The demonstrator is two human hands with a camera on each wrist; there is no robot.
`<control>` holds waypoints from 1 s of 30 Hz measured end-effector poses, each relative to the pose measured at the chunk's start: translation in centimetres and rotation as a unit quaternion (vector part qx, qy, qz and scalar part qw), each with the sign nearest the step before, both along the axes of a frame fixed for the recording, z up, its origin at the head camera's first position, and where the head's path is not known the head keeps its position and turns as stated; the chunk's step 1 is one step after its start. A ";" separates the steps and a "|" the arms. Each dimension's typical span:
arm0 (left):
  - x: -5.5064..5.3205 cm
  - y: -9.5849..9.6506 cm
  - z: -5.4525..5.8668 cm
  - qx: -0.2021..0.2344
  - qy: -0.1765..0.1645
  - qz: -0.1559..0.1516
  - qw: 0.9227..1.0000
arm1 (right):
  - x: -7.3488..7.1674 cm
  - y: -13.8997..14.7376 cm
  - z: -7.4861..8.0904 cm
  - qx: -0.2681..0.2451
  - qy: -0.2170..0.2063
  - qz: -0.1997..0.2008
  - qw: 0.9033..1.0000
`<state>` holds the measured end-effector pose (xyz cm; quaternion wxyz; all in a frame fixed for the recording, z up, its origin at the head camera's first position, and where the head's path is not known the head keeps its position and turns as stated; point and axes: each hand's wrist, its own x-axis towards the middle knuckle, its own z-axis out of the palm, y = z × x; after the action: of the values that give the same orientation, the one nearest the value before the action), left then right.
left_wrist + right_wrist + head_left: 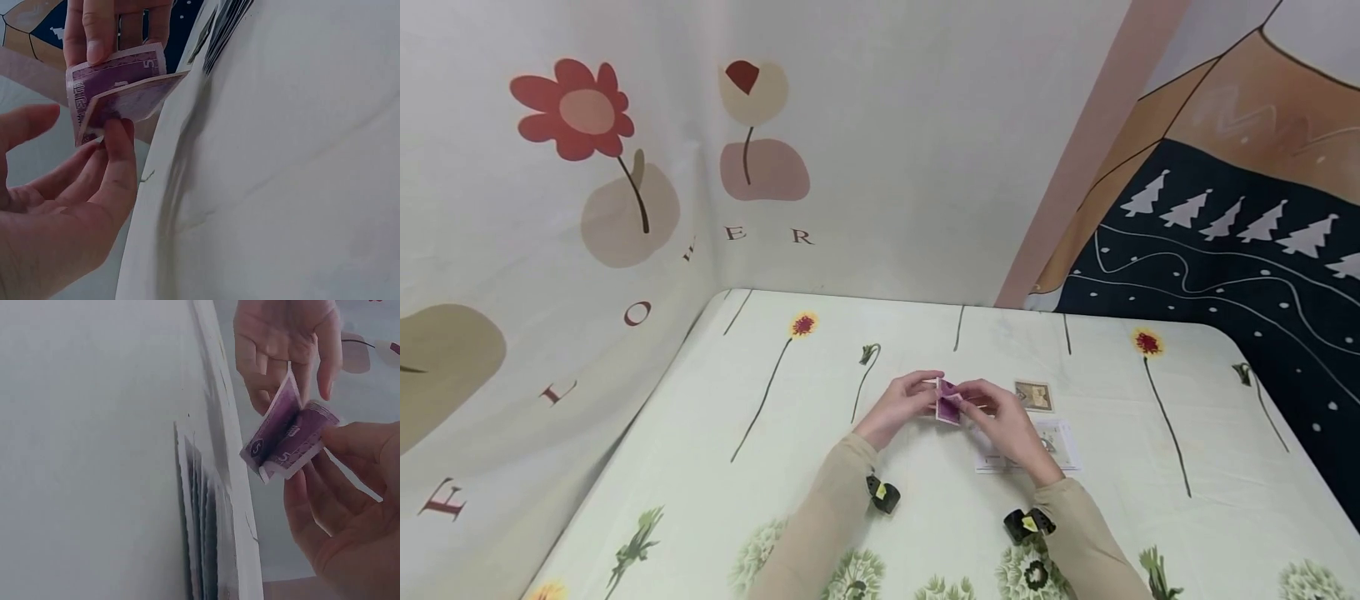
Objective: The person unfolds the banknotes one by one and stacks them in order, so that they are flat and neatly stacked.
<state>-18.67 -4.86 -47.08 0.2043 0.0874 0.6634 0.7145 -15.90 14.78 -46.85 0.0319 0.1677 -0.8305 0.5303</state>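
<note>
A purple banknote (949,408) with a figure 5 on it is held folded above the table, its two halves standing apart like a V. My right hand (1006,423) pinches one half, the thumb on its face and fingers behind, as the right wrist view shows. From the other side my left hand (898,408) touches the note with its fingertips. In the left wrist view, the left thumb (34,125) stands away from the paper. Below the right hand lie pale printed notes (1060,446), partly covered by that hand. Beyond them is a small brown note (1034,396).
A white cloth printed with flowers covers the table (700,500). Behind it hangs a pale flower-patterned curtain (887,167), with a dark fabric showing white trees (1225,250) at the right. Black straps with cameras sit on both wrists.
</note>
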 end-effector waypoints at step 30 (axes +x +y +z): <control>1.9 2.1 1.0 -0.015 0.095 0.018 0.995 | 0.4 1.3 1.0 -0.117 -0.089 -0.134 0.980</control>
<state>-16.81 -2.77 -46.06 0.1287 0.1395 0.6919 0.6966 -15.49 16.10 -45.85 0.0479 0.0023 -0.7771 0.6275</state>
